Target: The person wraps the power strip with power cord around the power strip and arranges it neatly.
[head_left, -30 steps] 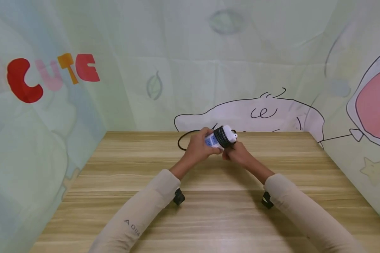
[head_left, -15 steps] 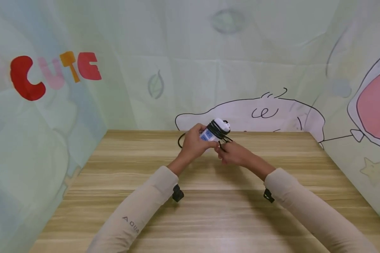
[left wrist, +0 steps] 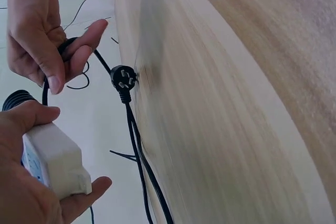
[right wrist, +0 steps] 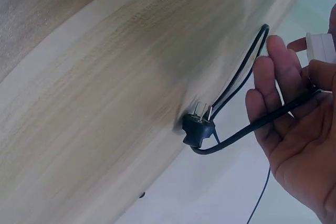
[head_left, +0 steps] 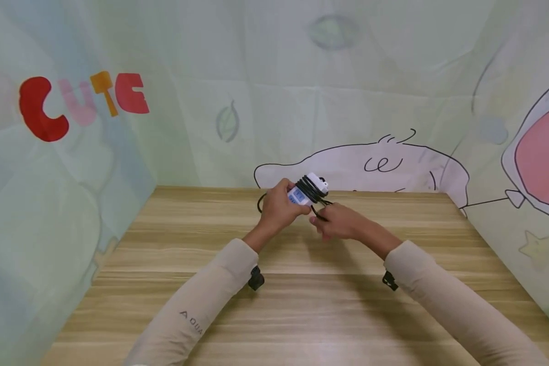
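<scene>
I've got the white-and-blue plastic power strip (head_left: 299, 195) up by the wood-grain counter (head_left: 174, 229)'s far edge, left hand (head_left: 276, 207) gripping its sides, right hand (head_left: 340, 222) holding the thin black cord (head_left: 310, 189). Should be light, rigid, best held there; cord, bendy.

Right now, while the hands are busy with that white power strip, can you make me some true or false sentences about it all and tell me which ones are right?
1. The left hand grips the white power strip. True.
2. The plug is pushed into the power strip. False: the plug is apart from it, with its metal prongs bare.
3. Some of the black cord is wound around the power strip. True.
4. The table is painted black. False: the table has a light brown wood look.
5. The right hand holds part of the black cord. True.
</scene>
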A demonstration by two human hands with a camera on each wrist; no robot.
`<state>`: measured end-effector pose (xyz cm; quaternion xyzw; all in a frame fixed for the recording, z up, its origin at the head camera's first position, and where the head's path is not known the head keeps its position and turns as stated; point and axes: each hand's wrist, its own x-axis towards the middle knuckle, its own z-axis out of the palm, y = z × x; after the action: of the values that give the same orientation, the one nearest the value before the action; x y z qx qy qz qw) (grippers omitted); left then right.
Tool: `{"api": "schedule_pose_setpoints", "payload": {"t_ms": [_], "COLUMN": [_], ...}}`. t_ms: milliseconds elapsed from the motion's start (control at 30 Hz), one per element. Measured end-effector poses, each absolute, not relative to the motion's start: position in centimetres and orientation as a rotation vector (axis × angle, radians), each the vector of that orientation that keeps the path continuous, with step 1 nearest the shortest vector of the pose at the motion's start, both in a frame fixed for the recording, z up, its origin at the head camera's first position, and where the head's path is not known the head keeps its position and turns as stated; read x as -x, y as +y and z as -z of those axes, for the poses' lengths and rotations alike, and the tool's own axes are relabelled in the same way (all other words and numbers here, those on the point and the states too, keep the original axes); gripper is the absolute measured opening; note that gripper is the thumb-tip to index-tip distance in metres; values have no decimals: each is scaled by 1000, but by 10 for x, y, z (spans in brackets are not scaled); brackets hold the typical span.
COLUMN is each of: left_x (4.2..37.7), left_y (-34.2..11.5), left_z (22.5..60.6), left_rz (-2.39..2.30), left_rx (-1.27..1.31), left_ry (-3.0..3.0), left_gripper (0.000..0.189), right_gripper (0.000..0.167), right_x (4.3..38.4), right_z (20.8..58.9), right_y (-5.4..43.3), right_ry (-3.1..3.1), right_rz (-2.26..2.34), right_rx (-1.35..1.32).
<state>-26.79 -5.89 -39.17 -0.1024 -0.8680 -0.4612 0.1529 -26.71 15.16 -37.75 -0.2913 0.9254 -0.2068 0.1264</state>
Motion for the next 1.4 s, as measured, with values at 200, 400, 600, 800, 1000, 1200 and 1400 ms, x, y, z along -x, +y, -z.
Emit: {"api": "schedule_pose_setpoints", "payload": {"t_ms": [200, 400, 600, 800, 1000, 1200, 1400], "left_x": [268, 267, 268, 271, 275, 281, 284], "left_y": [-59, -58, -60, -64, -72, -84, -91], "left_z": [393, 393, 393, 394, 392, 391, 397], "left_rz": [1255, 1189, 1176, 1211, 1235, 1229, 1217], "left_rx": [255, 221, 234, 230, 197, 86, 63], "left_ry": [-2504, -2518, -2506, -2449, -2373, -2368, -2392], "left_gripper": [60, 60, 61, 60, 60, 58, 58], "right_gripper": [41, 39, 39, 39, 44, 44, 46], "right_x": [265, 263, 263, 266, 277, 278, 277], "right_z": [375, 375, 375, 374, 387, 397, 395], "right_y": [153, 153, 149, 151, 165, 179, 179], "right_ry": [2698, 2708, 2753, 2832, 2896, 2846, 2799], "right_rz": [591, 588, 550, 492, 360, 370, 435], "right_rx": [880, 897, 849, 822, 795, 739, 776]}}
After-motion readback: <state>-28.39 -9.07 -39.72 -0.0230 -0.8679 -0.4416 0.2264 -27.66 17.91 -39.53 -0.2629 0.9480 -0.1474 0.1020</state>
